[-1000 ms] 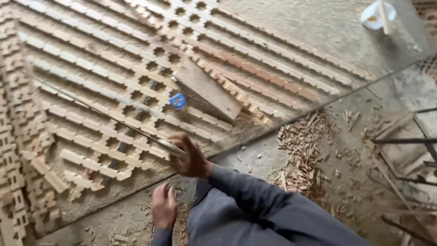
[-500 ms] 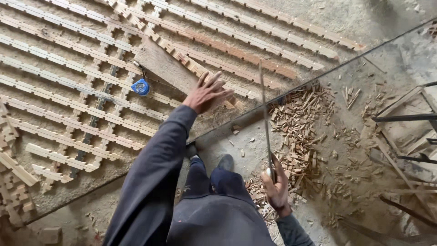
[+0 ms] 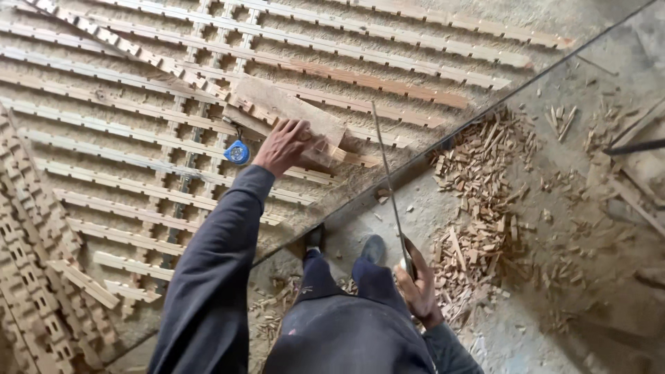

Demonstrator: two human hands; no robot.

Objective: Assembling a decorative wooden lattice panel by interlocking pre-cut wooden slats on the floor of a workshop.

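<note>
Lying slantwise across a lattice of notched wooden strips [image 3: 388, 83], the flat wooden board [image 3: 287, 111] is pale, rough-faced and oblong, its near end resting over a short notched piece just beside it. The left hand [image 3: 282, 145] reaches out on a dark sleeve and rests on the board's near edge, its fingers [image 3: 299, 128] spread and laid flat on the wood rather than wrapped around it. A small round blue tape measure [image 3: 237, 152] sits on the lattice just left of that hand. The right hand [image 3: 418, 280] stays low by the knee, its fingers clenched around the handle of a long thin saw blade [image 3: 386, 180] that stands up and away toward the lattice. A heap of wood offcuts [image 3: 478, 201] lies on the dusty floor [image 3: 596, 277] beside the blade, near two dark shoes [image 3: 346, 246].
</note>
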